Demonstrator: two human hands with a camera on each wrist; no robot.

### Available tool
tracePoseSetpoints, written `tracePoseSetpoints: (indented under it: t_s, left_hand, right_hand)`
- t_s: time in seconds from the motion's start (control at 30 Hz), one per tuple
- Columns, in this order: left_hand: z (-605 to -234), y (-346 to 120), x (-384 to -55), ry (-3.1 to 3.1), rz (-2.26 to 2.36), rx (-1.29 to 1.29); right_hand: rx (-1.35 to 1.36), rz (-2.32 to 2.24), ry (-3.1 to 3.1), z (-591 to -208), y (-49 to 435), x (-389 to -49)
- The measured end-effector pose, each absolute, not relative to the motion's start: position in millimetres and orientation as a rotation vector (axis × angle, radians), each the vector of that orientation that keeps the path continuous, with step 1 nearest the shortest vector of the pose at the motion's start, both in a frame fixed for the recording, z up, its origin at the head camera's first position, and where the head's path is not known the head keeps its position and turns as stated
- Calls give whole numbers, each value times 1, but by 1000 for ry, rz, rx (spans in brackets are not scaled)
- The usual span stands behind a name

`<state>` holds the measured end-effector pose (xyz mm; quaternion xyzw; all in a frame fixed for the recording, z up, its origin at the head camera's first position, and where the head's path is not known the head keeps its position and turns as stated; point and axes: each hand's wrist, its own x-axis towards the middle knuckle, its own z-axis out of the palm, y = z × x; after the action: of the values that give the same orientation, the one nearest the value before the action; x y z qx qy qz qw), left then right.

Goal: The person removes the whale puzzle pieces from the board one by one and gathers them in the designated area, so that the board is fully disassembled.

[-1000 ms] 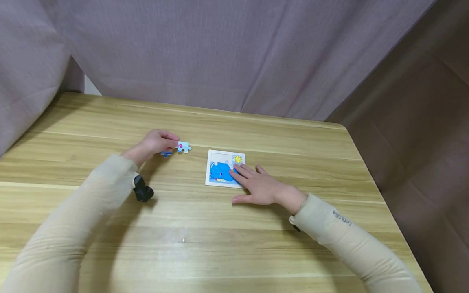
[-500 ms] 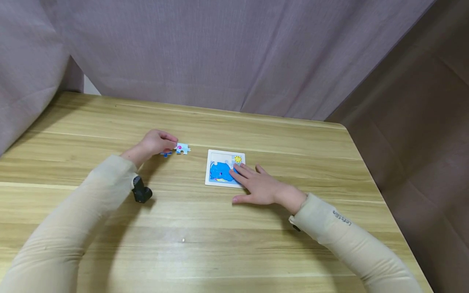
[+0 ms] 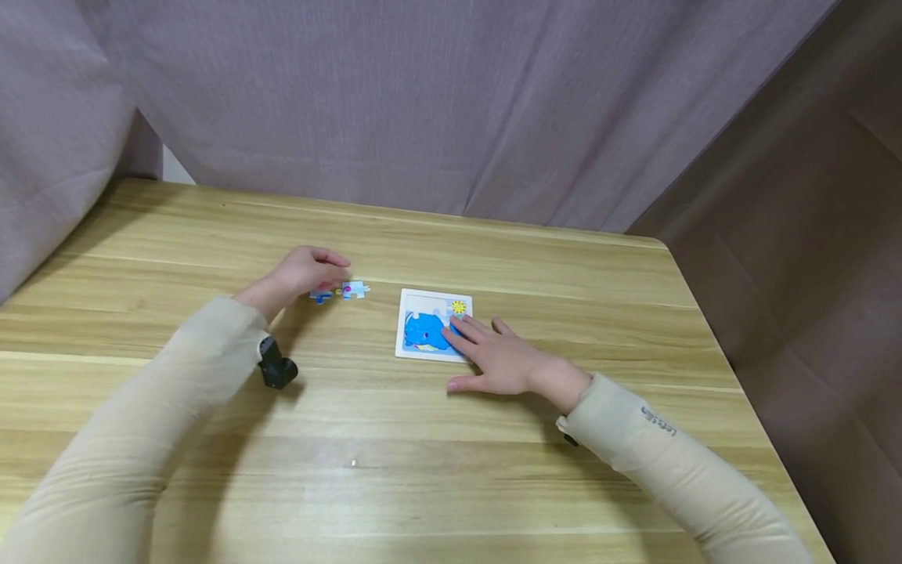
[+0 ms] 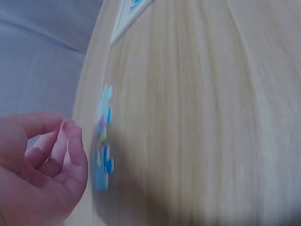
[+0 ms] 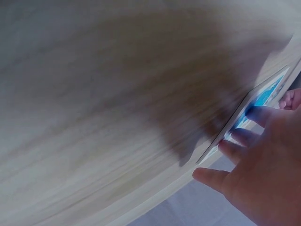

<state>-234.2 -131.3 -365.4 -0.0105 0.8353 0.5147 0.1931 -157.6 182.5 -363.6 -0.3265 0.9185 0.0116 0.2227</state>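
Two loose jigsaw pieces lie side by side on the table: a light-blue piece (image 3: pixel 356 289) with a pink swirl and a blue piece (image 3: pixel 321 297) partly under the left hand. Just above them hovers the left hand (image 3: pixel 306 270), fingers loosely bent; in the left wrist view its fingertips come close together with nothing visible between them. The right hand (image 3: pixel 503 362) lies with spread, mostly straight fingers over the lower right of a white-framed puzzle board (image 3: pixel 398 329). A blue animal (image 3: pixel 423 330) and a yellow sun (image 3: pixel 458 307) show on it; a pale pieceless patch is at its upper left.
A wooden tabletop (image 3: pixel 395 439) carries everything. Grey curtains (image 3: pixel 395 102) hang along its far edge, and a darker cloth (image 3: pixel 796 258) drops at the right. Black wrist camera (image 3: pixel 278 366) juts below the left cuff. A tiny pale speck (image 3: pixel 353 463) lies nearer the front.
The left hand has let go of the swirl piece and risen slightly off it; the piece now lies next to the other loose piece. The right hand stays on the board.
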Motion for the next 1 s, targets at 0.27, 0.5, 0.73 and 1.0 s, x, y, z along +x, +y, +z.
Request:
tracePoseSetpoints:
  t_s: [0.27,0.5,0.73,1.0]
  left_hand:
    - [-360,-100,-238,2279,1473,-4]
    - [-360,-71,-236,2254,1495,78]
    - [-366,-39,-236,2204,1505,91]
    - [-372,-18,-231,2135,1534,74]
  right_hand:
    - [-964,35,2577,-360,181,-156]
    - [-909,31,2521,-354,182,-154]
    - [-899,33,2509,-359,186,-150]
    - [-902,41,2491,-361,185,-146]
